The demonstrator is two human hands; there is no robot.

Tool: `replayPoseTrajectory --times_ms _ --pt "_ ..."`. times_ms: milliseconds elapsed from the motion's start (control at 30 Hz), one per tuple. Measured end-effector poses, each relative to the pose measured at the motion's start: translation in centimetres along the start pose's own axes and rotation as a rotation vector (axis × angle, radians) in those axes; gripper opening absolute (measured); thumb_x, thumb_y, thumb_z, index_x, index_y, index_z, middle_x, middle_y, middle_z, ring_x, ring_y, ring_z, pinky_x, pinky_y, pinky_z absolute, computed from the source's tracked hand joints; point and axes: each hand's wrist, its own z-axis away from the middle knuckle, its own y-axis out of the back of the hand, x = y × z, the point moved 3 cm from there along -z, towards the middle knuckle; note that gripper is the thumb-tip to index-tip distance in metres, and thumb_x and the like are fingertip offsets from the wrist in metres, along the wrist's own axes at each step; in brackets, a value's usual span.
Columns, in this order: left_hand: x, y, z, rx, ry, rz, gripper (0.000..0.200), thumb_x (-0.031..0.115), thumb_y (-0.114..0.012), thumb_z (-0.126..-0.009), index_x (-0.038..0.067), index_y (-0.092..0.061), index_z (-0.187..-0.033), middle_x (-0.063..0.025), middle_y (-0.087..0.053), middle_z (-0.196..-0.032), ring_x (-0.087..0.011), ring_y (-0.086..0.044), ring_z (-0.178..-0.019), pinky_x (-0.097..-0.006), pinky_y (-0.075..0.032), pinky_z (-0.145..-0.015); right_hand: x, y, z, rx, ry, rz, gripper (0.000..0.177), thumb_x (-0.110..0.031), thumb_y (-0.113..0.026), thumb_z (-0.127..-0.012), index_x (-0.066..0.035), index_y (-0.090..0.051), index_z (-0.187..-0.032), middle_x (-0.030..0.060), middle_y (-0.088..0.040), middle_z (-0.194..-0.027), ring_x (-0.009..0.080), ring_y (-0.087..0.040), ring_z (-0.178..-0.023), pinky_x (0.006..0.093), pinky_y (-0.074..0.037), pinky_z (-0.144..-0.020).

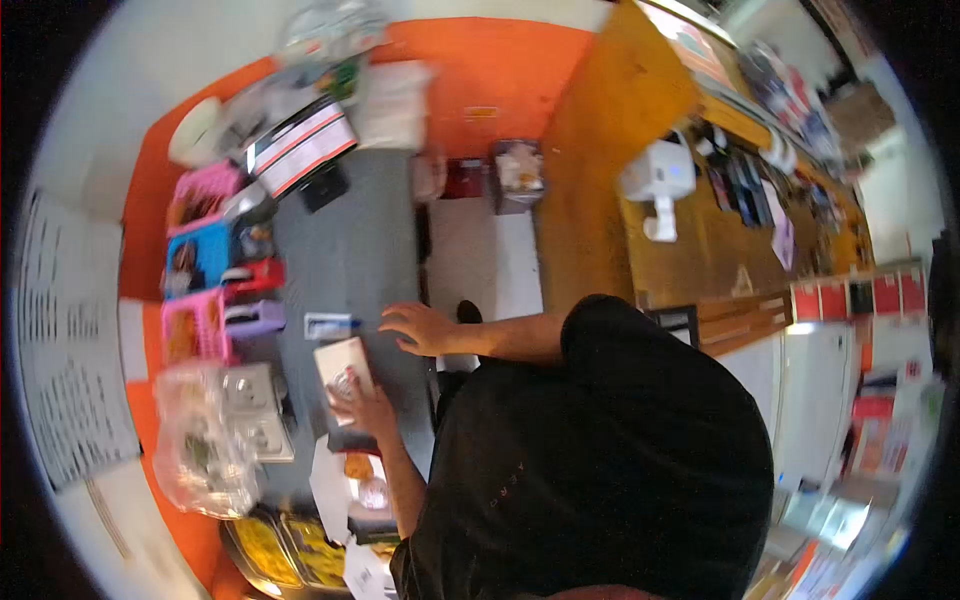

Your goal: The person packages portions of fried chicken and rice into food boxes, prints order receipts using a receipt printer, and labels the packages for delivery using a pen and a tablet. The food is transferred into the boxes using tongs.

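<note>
Head view — white box (337, 357) lies beneath fingers (344, 407) of the left hand (370, 410).

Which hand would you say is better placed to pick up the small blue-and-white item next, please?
Probably the right: the right hand looks empty and open, close to the blue-and-white item, while the left hand is on the white box.

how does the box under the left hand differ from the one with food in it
The closed box hides its contents; the open box shows food. The left hand touches the closed box; neither hand is on the open box. Both show white surfaces.
</note>
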Motion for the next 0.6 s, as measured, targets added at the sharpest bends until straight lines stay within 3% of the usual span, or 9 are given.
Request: replayPoseTrajectory --times_ms 133,200,233,267,333,367,400,467,600 --pt "2.5 0.6 -0.4 -0.080 0.069 -0.197 0.081 0.042 -0.071 -0.076 0.021 -0.033 -0.144 -0.0110 -0.018 -0.153 -0.0457 -0.017 -0.138 -0.0792 -0.022 -0.093 7.1 10.3 9.6 0.486 -0.366 0.076 0.028 -0.008 -0.064 -0.073 -0.008 -0.060 -0.102 0.0158 -0.059 -0.109 0.0374 -0.051 -0.111 0.0462 -0.039 -0.096" --pt "4.1 1.3 -1.2 -0.091 -0.010 -0.253 0.080 0.043 -0.071 -0.074 0.007 -0.036 -0.137 -0.0118 -0.022 -0.150 -0.0442 -0.015 -0.139 -0.0821 -0.015 -0.092 14.1 17.2 17.8 1.063 -0.592 0.306 0.022 -0.010 -0.061 -0.076 -0.004 -0.063 -0.097 0.0196 -0.061 -0.098 0.0373 -0.056 -0.099 0.0455 -0.042 -0.091" --pt "7.7 4.8 -0.1 0.109 0.035 -0.045 0.072 0.041 -0.072 -0.072 0.003 -0.042 -0.125 -0.0133 -0.028 -0.146 -0.0413 -0.017 -0.139 -0.0779 -0.016 -0.095 14.2 23.3 21.6 1.063 -0.901 0.494 0.020 -0.002 -0.057 -0.074 -0.003 -0.063 -0.093 0.0181 -0.060 -0.102 0.0347 -0.054 -0.097 0.0432 -0.043 -0.087" --pt "8.9 4.4 0.1 0.112 0.019 -0.048 0.072 0.041 -0.072 -0.072 0.003 -0.042 -0.125 -0.0133 -0.028 -0.146 -0.0413 -0.017 -0.139 -0.0779 -0.016 -0.095 20.2 25.4 28.0 1.451 -0.917 0.475 0.020 -0.006 -0.057 -0.077 0.000 -0.061 -0.095 0.0196 -0.059 -0.102 0.0359 -0.055 -0.097 0.0437 -0.043 -0.089" --pt "12.9 3.7 0.4 0.198 -0.343 0.262 0.059 0.030 -0.075 -0.072 0.004 -0.047 -0.117 -0.0151 -0.047 -0.130 -0.0366 -0.038 -0.127 -0.0567 -0.032 -0.097 23.5 31.7 36.8 1.626 -1.179 0.568 0.040 -0.009 -0.058 -0.081 0.006 -0.053 -0.117 0.0244 -0.059 -0.113 0.0357 -0.056 -0.105 0.0424 -0.043 -0.093" --pt "15.5 2.7 0.8 0.206 -0.350 0.267 0.059 0.030 -0.075 -0.072 0.004 -0.047 -0.117 -0.0151 -0.047 -0.130 -0.0366 -0.038 -0.127 -0.0567 -0.032 -0.097 25.7 33.6 39.6 1.709 -1.276 0.725 0.045 -0.008 -0.060 -0.080 0.007 -0.051 -0.121 0.0254 -0.059 -0.116 0.0346 -0.057 -0.108 0.0414 -0.044 -0.095" --pt "19.4 1.5 1.5 0.106 -0.567 0.417 0.054 0.025 -0.075 -0.073 0.003 -0.049 -0.115 -0.0161 -0.050 -0.125 -0.0364 -0.043 -0.121 -0.0520 -0.034 -0.097 25.0 36.0 40.9 1.717 -1.271 0.725 0.045 -0.008 -0.060 -0.080 0.007 -0.051 -0.121 0.0254 -0.059 -0.116 0.0346 -0.057 -0.108 0.0414 -0.044 -0.095" --pt "27.2 0.1 3.9 -0.125 -0.824 0.590 0.048 0.017 -0.075 -0.073 0.001 -0.052 -0.113 -0.0180 -0.055 -0.116 -0.0361 -0.050 -0.111 -0.0443 -0.038 -0.096 23.2 39.4 42.0 1.316 -1.119 -0.439 0.072 -0.020 -0.066 -0.081 0.007 -0.032 -0.139 0.0261 -0.050 -0.130 0.0309 -0.053 -0.115 0.0390 -0.040 -0.099" --pt "43.2 -3.2 10.7 -0.482 -1.188 0.727 0.049 0.015 -0.073 -0.077 0.000 -0.051 -0.118 -0.0187 -0.056 -0.115 -0.0351 -0.052 -0.111 -0.0411 -0.040 -0.097 27.2 38.4 45.7 0.691 -1.075 -0.393 0.061 -0.024 -0.070 -0.082 0.003 -0.046 -0.131 0.0172 -0.056 -0.125 0.0250 -0.054 -0.113 0.0359 -0.041 -0.097"
